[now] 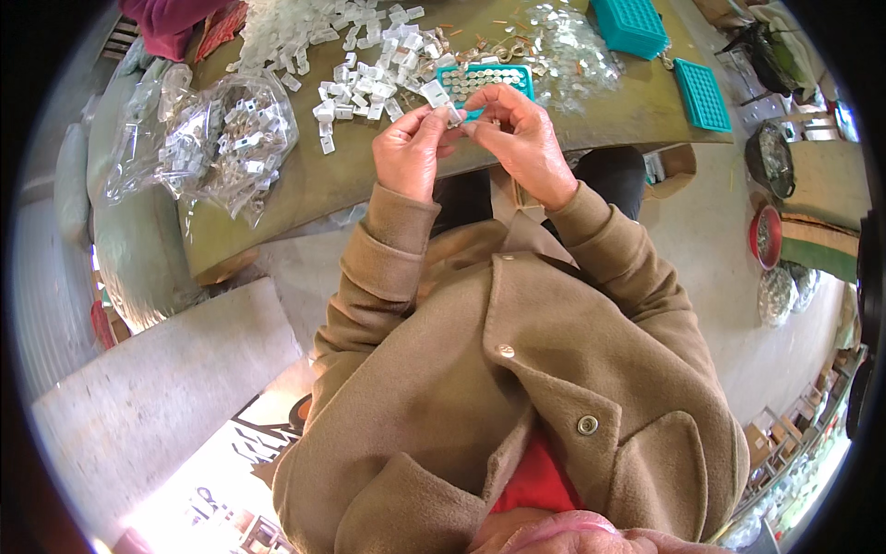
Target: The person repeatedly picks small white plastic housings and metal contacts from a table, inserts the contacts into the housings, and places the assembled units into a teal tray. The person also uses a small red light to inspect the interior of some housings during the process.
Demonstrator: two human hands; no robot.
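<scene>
My left hand (410, 152) pinches a small white plastic housing (435, 93) between thumb and fingers, above the table's near edge. Close beside it, my right hand (524, 143) has its thumb and index finger brought together at the housing's lower end. Whatever lies between those right fingertips is too small and covered to make out. Just beyond both hands, a teal tray (529, 85) holds rows of small round whitish parts; the hands cover its near left part. To its left spreads a loose heap of similar white housings (355, 85).
Clear flat pieces (577, 65) lie scattered right of the tray. Stacked teal trays (631, 26) and a single teal tray (702, 95) sit toward the right edge of the table (318, 189). A clear plastic bag (245, 138) of parts rests at left. An open cardboard box (678, 166) stands below.
</scene>
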